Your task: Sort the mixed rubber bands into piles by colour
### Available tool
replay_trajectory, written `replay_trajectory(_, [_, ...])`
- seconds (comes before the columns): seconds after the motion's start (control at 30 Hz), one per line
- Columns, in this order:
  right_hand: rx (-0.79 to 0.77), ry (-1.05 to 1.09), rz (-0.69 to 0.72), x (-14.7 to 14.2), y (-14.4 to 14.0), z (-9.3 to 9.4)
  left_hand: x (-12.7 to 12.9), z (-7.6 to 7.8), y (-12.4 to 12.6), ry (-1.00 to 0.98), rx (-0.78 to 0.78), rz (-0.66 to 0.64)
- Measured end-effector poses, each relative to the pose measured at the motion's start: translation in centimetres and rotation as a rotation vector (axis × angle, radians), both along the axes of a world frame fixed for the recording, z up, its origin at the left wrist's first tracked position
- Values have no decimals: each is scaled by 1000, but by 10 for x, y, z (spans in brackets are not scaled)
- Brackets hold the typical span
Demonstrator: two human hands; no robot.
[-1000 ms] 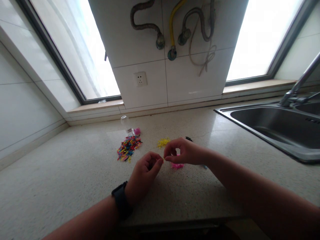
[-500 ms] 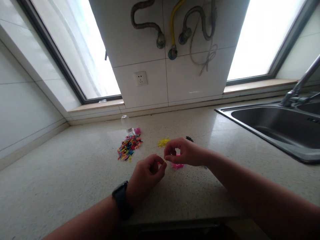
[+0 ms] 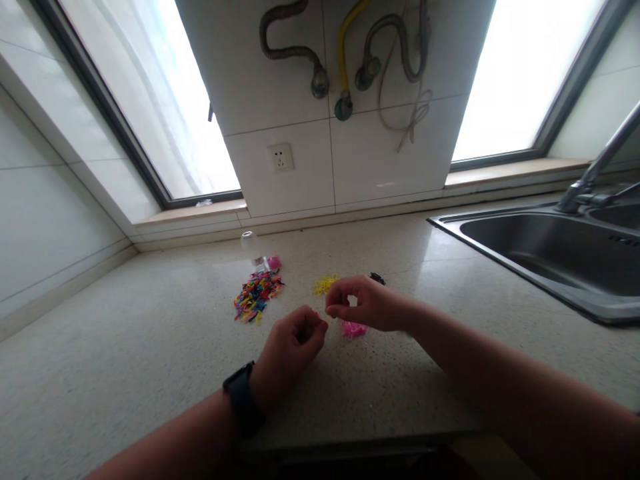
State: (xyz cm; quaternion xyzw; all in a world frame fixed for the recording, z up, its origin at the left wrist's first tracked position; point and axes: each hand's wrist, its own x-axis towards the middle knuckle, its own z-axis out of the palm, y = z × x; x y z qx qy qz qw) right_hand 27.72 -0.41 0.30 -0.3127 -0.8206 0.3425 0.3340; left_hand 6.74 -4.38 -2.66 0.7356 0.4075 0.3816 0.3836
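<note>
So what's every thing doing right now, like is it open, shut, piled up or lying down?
left hand: fingers curled shut, pinching something tiny
right hand: fingers pinched together above the counter
mixed-colour band pile: scattered loosely
yellow band pile: small separate heap
pink band pile: small heap under the right hand
clear bottle: lying on its side
sink: looks dry
tap: not running

Whatever my left hand pinches is too small to tell; only a red speck shows at the fingertips. My right hand hides part of the pink pile and the dark thing behind it. The faucet runs off the picture's right edge.
</note>
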Motion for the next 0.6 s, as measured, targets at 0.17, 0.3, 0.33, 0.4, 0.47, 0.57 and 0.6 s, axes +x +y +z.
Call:
replay_trajectory(0.17, [33,29,-18,-3,-1,-1,-1,0,2,-17,-8,-6])
replay_trajectory(0.3, [12,57,-31,-5,-1,-3,-1,-1,2,-20,-7,-9])
replay_trajectory(0.33, [3,56,-33,-5,-1,-4,-1,-1,2,-15,-6,-11])
replay_trajectory(0.4, [-23,47,-36,-5,0,-4,-1,-1,2,-11,-1,-14])
replay_trajectory(0.47, [-53,40,-38,-5,1,-3,-1,-2,1,-17,-10,-17])
replay_trajectory(0.57, [-103,56,-35,-3,1,0,-2,-3,1,-35,-28,-9])
replay_trajectory(0.6, [-119,62,-35,-3,1,1,-2,-3,1,-38,-28,-5])
